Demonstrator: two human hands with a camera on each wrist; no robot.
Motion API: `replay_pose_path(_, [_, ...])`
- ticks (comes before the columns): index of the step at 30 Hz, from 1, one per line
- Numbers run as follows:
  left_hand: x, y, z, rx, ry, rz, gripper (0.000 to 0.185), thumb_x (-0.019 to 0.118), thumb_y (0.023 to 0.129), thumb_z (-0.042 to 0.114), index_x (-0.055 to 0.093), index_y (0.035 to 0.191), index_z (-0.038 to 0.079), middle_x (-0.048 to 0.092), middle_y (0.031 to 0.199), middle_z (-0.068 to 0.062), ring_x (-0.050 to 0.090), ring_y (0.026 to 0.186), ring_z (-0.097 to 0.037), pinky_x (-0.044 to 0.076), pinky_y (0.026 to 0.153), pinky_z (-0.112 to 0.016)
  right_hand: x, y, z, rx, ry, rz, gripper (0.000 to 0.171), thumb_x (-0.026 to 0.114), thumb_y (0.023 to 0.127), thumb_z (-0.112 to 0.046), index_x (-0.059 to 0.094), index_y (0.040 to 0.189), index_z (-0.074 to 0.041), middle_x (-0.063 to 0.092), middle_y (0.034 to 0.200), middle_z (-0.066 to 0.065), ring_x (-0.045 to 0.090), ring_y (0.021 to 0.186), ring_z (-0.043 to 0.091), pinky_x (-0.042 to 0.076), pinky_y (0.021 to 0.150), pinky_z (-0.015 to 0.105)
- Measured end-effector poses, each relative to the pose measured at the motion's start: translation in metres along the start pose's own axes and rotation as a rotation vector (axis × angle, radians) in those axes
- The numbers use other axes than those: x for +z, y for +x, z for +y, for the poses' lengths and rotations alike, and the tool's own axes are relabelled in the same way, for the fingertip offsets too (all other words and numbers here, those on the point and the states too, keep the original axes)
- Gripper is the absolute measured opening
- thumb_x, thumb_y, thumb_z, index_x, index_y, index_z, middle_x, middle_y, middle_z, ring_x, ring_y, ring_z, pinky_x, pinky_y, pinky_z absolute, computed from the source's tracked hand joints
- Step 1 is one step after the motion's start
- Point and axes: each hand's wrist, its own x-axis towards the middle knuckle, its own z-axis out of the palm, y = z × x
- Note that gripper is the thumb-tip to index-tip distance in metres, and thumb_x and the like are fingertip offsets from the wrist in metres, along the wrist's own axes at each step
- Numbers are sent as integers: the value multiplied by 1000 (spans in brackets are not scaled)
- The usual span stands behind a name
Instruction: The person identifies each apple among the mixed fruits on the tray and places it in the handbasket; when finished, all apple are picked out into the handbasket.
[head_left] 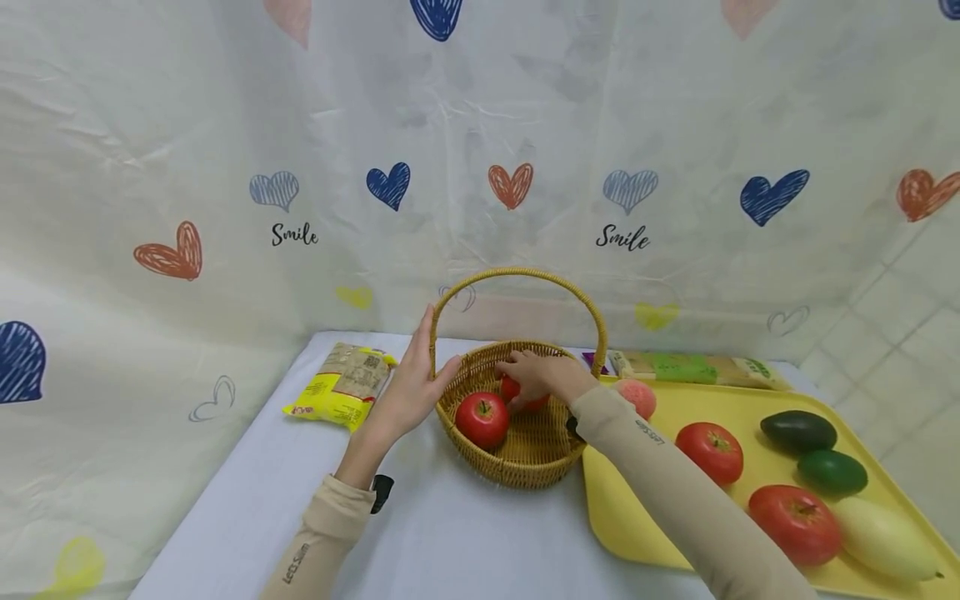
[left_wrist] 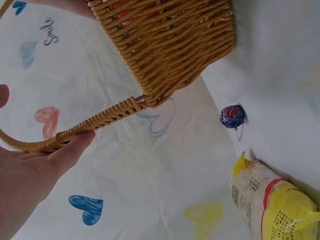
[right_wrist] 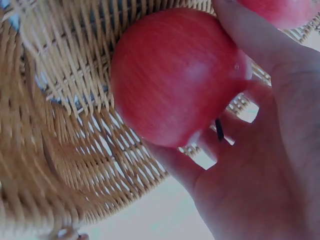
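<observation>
A woven wicker basket point(head_left: 517, 471) with a tall arched handle stands on the white table in the head view. My left hand point(head_left: 411, 387) rests against the left side of its handle, fingers stretched out along the wicker, as the left wrist view also shows. Down inside the basket, my right hand point(head_left: 546, 375) grips a red apple point(right_wrist: 175, 75), thumb on one side and fingers curled on the other. Another red apple point(head_left: 482, 421) lies at the left of the basket floor, beside the held one.
To the right, a yellow tray point(head_left: 618, 517) carries red apples point(head_left: 709, 452), a peach point(head_left: 637, 398), dark green oval produce point(head_left: 798, 432) and a pale elongated one point(head_left: 885, 537). Behind it lies a long packet point(head_left: 697, 369). A yellow bag point(head_left: 348, 383) and a wrapped lollipop point(left_wrist: 232, 116) sit left.
</observation>
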Motion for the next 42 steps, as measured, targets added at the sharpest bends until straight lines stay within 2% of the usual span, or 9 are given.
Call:
replay_pose_path(4, [1,1,0,5,-1,1,87,52,106,43,-6,166,19,3,175,-7,12,162,-29,20,130,-52,0,-4,3,-22,-29,33,74,70,96,-43,39,158,-19,32,164,15,32,152,34,40,117,61])
replay_pose_path(9, [-1,1,-1,4,7,-6,88,51,106,47,-8,166,22,2,175,-6,11,162,-29,20,131,-52,1,-16,5,-64,-3,87,63,68,98,-38,44,153,-17,40,156,16,40,142,34,47,110,58])
replay_pose_path(12, [-2,-2,-1,1,11,-4,89,51,106,49,-9,166,22,2,175,-7,12,162,-30,20,130,-53,2,-26,4,-90,34,137,58,67,100,-36,46,150,-16,41,154,16,40,140,34,48,110,58])
replay_pose_path(16, [0,-2,0,11,9,-1,89,50,106,48,-7,166,17,3,175,-10,12,162,-31,19,130,-53,5,-41,7,-105,66,180,55,64,101,-35,46,150,-18,37,158,16,39,143,37,46,112,60])
replay_pose_path(23, [0,-3,-2,11,15,0,89,49,106,50,-8,166,17,2,175,-10,12,162,-32,20,130,-54,14,-61,12,-160,46,246,54,61,104,-32,45,151,-11,37,158,20,38,144,42,44,114,61])
replay_pose_path(28, [-1,-4,-4,4,10,-3,89,51,106,47,-7,166,16,2,175,-8,12,162,-31,20,130,-54,26,-76,11,-164,64,255,57,58,105,-33,42,155,-11,34,163,19,34,150,42,45,113,60])
replay_pose_path(32, [-2,-4,-5,8,14,-4,89,50,106,50,-8,166,19,0,175,-5,11,162,-29,20,130,-53,41,-91,12,-185,85,284,54,59,105,-30,44,154,-12,36,163,19,35,151,43,46,113,60])
replay_pose_path(39, [-2,0,-4,23,24,-10,88,49,106,49,-9,166,20,0,175,-5,11,162,-29,20,130,-53,74,-115,13,-259,96,454,40,56,106,-26,57,142,-8,52,152,19,51,140,39,46,114,56])
replay_pose_path(42, [-1,-1,-4,16,22,-8,88,49,106,48,-8,166,20,1,175,-5,11,162,-29,21,130,-53,83,-123,14,-246,118,519,38,55,106,-24,60,140,-7,55,150,16,53,138,37,44,115,56])
